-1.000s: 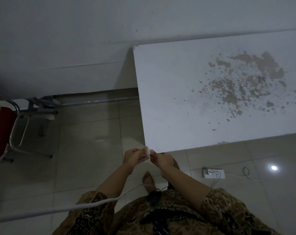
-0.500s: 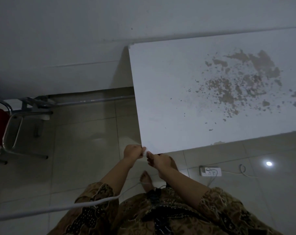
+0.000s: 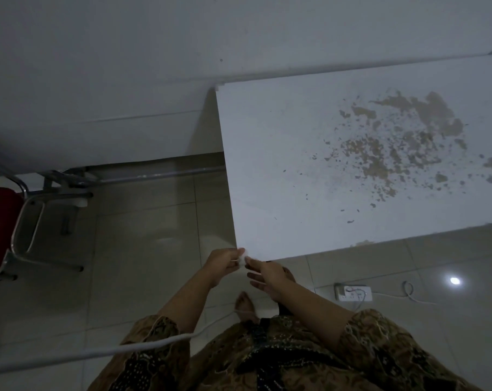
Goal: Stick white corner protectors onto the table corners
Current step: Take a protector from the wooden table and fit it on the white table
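A small white corner protector (image 3: 242,256) sits right at the near corner of the white table (image 3: 295,165), pinched in the curled fingers of the left hand (image 3: 221,262). The right hand (image 3: 267,273) touches it with one fingertip, its other fingers loosely spread and holding nothing. Brown patches mar the tabletop farther along. On the floor beside the table lies a power strip (image 3: 353,292).
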A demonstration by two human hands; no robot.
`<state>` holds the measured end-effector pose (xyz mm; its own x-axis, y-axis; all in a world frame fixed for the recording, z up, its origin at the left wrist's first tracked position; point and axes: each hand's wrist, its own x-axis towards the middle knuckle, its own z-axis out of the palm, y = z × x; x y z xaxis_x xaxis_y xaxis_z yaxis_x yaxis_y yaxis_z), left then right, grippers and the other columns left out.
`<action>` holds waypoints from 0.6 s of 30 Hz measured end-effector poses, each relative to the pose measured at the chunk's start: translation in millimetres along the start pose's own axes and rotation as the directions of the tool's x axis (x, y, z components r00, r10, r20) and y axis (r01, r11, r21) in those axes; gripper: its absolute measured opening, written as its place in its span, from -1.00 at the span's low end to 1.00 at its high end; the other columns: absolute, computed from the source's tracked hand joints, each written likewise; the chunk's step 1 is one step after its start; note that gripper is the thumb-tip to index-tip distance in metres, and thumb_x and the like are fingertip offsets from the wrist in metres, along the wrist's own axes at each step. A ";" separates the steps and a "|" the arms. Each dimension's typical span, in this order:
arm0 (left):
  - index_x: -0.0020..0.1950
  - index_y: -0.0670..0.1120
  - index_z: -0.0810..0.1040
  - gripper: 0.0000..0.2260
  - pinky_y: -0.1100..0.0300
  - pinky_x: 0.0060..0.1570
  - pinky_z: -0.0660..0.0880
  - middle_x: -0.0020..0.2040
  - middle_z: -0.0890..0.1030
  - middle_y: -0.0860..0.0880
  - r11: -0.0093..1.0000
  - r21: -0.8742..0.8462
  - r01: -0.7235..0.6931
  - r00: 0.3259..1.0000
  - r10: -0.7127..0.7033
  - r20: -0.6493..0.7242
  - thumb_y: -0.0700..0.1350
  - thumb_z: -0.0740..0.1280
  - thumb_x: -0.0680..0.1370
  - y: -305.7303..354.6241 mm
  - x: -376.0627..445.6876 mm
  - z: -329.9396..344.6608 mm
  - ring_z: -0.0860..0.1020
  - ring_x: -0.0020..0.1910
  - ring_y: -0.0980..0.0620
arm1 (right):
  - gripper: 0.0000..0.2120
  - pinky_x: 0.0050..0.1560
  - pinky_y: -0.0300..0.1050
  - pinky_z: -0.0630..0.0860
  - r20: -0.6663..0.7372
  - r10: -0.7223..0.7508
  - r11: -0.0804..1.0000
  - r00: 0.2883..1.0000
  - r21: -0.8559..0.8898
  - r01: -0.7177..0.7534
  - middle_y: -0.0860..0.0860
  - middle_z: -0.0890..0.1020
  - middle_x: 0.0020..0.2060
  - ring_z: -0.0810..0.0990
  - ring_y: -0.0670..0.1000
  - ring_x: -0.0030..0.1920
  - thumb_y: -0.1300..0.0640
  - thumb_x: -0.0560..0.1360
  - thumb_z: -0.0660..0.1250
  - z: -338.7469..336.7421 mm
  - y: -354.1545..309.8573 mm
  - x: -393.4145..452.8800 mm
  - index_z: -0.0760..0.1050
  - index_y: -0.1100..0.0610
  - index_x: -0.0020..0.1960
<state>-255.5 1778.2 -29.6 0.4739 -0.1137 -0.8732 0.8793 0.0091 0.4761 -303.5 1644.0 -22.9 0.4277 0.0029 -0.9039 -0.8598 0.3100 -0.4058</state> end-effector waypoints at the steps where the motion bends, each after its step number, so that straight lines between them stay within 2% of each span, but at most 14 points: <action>1: 0.16 -0.25 0.53 -0.71 0.24 -0.08 0.54 0.00 0.58 -0.12 1.000 -0.027 -0.001 1.000 0.002 0.024 -0.10 0.37 0.53 -0.9 -1.8 -0.5 0.57 -0.06 -0.02 | -0.59 -0.17 -0.18 0.55 0.005 -0.001 1.000 1.000 -0.007 0.001 0.06 0.64 0.09 0.61 0.01 -0.04 0.00 0.46 0.44 -0.8 -0.9 -0.9 0.51 0.17 0.22; 3: 0.15 -0.19 0.52 -0.71 0.19 0.03 0.53 0.00 0.58 -0.08 0.997 -0.076 0.008 0.998 -0.003 0.055 -0.02 0.34 0.54 -3.0 -3.8 -2.6 0.56 0.03 -0.05 | -0.56 -0.18 -0.18 0.55 -0.004 0.002 1.000 1.000 -0.019 -0.002 0.05 0.65 0.07 0.62 0.01 -0.03 -0.05 0.43 0.46 -1.7 -1.9 -2.2 0.52 0.16 0.20; 5: 0.19 -0.20 0.52 -0.68 0.17 0.11 0.51 0.04 0.58 -0.09 0.995 -0.104 -0.012 0.998 0.018 0.058 -0.03 0.35 0.54 -6.7 -2.8 -4.8 0.54 0.11 -0.07 | -0.56 -0.17 -0.19 0.55 -0.002 -0.007 1.000 1.000 -0.023 0.007 0.05 0.66 0.06 0.62 0.01 -0.03 -0.06 0.41 0.48 -3.5 -1.3 -2.9 0.53 0.16 0.19; 8: 0.27 -0.26 0.49 -0.67 0.30 0.02 0.55 0.16 0.58 -0.15 0.993 -0.095 -0.075 0.996 0.079 0.041 -0.18 0.36 0.53 -15.3 -0.7 -6.4 0.56 0.12 -0.03 | -0.58 -0.16 -0.21 0.55 0.027 -0.032 0.999 0.999 -0.011 0.033 0.07 0.65 0.06 0.61 0.01 -0.04 -0.01 0.43 0.47 -5.9 -0.2 -2.6 0.54 0.16 0.22; 10: 0.28 -0.28 0.50 -0.69 0.37 -0.05 0.56 0.14 0.60 -0.15 0.991 -0.055 -0.120 0.992 0.122 0.032 -0.26 0.34 0.53 -20.7 -0.2 -5.7 0.59 0.04 0.02 | -0.61 -0.19 -0.22 0.54 0.014 -0.043 0.999 0.999 -0.006 0.043 0.09 0.65 0.05 0.60 -0.01 -0.09 0.04 0.47 0.43 -5.9 0.0 -2.6 0.53 0.20 0.24; 15: 0.16 -0.31 0.55 -0.75 0.30 -0.08 0.58 -0.07 0.64 -0.14 0.982 0.011 -0.191 0.976 0.191 -0.101 -0.35 0.37 0.48 -24.1 3.6 2.1 0.60 -0.14 0.03 | -0.64 -0.21 -0.20 0.57 -0.059 -0.091 0.995 0.994 -0.057 0.087 0.11 0.65 -0.03 0.59 -0.03 -0.18 0.08 0.49 0.41 -1.2 2.7 1.5 0.54 0.26 0.20; 18: 0.11 -0.30 0.60 -0.77 0.13 0.03 0.57 -0.08 0.66 -0.15 0.958 0.178 -0.226 0.935 0.264 -0.238 -0.34 0.39 0.46 -27.4 8.9 12.0 0.62 -0.10 -0.05 | -0.63 -0.20 -0.19 0.56 -0.096 -0.132 0.987 0.987 -0.102 0.122 0.11 0.65 -0.08 0.59 -0.04 -0.22 0.06 0.49 0.41 -0.1 6.2 5.6 0.55 0.28 0.19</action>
<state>-275.9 1765.0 -49.2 0.6864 0.1323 -0.7150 0.7271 -0.1423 0.6717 -306.5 1645.8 -30.5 0.5091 -0.1290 -0.8510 -0.8249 0.2090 -0.5252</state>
